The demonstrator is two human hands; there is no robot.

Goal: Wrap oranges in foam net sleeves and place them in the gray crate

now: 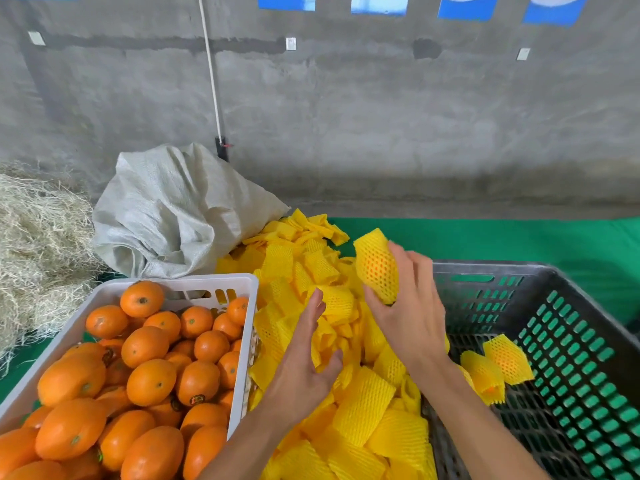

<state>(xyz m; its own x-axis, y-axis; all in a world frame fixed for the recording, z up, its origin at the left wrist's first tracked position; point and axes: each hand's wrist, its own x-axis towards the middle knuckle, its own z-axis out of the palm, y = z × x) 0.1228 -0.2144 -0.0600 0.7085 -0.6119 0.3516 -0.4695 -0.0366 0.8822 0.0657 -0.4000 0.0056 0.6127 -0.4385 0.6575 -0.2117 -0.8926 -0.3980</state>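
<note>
The gray crate (588,358) fills the four o'clock corner, rigid plastic with slotted walls; two sleeved oranges (495,372) lie on its floor. At eight o'clock a white basket (194,284) is piled with bare oranges (149,344), which look firm, smooth and fairly heavy for their size. Between them a heap of yellow foam net sleeves (363,407) runs from six o'clock up to centre, light, soft and springy. At centre the right hand (412,317) has its fingers curled round a wrapped orange (375,266); the net should give grip, so cupping the fruit's middle seems safest. The left hand (304,362) hovers over the heap, fingers apart and straight. A green-covered table (519,237) carries everything; behind stand a woven sack (173,209), straw (38,237) and a concrete wall (381,116).
</note>
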